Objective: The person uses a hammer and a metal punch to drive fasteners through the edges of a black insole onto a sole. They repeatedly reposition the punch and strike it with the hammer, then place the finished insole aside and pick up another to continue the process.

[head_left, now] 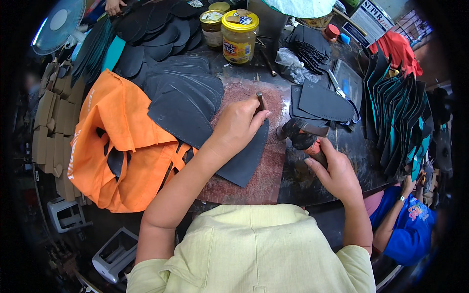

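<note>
The left hand (238, 128) pinches a short dark metal punch (260, 101) upright on a flat, dark grey, tongue-shaped leather piece (246, 158) lying on the worn reddish cutting pad (273, 176). The right hand (333, 171) is closed around a black-headed hammer (299, 134), which rests just right of the piece. Risk: a tilted punch could skid under a blow, marring the leather or striking the fingers. Count: one punch, one hammer, two yellow-lidded jars (239, 36).
</note>
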Action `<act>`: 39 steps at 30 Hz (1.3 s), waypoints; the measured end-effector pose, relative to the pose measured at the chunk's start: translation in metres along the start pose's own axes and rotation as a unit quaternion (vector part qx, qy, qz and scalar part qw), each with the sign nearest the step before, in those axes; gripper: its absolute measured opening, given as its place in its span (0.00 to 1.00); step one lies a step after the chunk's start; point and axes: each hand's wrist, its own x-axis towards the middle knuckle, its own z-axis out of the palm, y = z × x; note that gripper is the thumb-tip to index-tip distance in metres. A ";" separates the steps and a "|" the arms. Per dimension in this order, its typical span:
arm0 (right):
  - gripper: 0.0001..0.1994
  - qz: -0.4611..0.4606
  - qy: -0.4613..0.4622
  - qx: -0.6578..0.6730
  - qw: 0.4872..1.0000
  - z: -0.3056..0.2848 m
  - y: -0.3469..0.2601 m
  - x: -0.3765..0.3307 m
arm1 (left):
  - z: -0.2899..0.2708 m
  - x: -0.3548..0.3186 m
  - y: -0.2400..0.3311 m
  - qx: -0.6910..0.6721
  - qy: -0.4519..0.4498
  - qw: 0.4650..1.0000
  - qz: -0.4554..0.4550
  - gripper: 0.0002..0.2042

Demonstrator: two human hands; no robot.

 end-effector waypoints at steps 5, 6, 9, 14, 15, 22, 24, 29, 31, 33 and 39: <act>0.25 -0.036 0.047 0.017 0.998 -0.020 -0.012 0.000 | -0.003 0.001 -0.001 0.016 -0.015 1.000 0.019 0.11; 0.25 -0.045 0.056 0.017 0.997 -0.025 -0.017 0.001 | -0.003 0.001 -0.001 0.025 -0.019 0.999 0.020 0.11; 0.26 -0.091 0.095 0.030 0.991 -0.038 -0.031 0.003 | -0.003 0.001 0.002 0.068 -0.014 0.997 0.034 0.08; 0.16 -0.204 0.208 0.266 0.919 -0.021 -0.042 0.005 | 0.000 -0.001 0.005 0.074 -0.002 0.995 0.064 0.09; 0.14 -0.227 0.236 0.254 0.910 -0.015 -0.041 0.007 | 0.000 -0.001 0.006 0.072 -0.010 0.995 0.061 0.09; 0.25 -0.104 0.034 -0.044 0.993 -0.026 -0.034 0.017 | 0.004 -0.008 0.010 0.056 0.006 0.996 0.076 0.08; 0.26 -0.065 0.031 -0.036 0.997 -0.031 -0.037 0.017 | -0.001 -0.008 0.010 0.008 -0.019 0.999 -0.027 0.08; 0.25 -0.030 0.050 0.001 0.998 -0.028 -0.033 0.011 | -0.024 -0.007 0.002 0.071 0.005 0.996 0.050 0.07; 0.25 0.001 0.038 0.006 0.999 -0.025 -0.027 0.009 | -0.026 -0.008 0.002 0.108 0.006 0.992 0.070 0.09; 0.24 -0.039 0.033 0.004 0.999 -0.020 -0.021 0.007 | -0.030 -0.007 0.002 0.090 -0.028 0.995 0.032 0.09; 0.25 -0.058 -0.026 0.025 0.998 -0.004 -0.017 0.004 | -0.043 0.001 -0.001 0.048 0.010 0.999 -0.022 0.09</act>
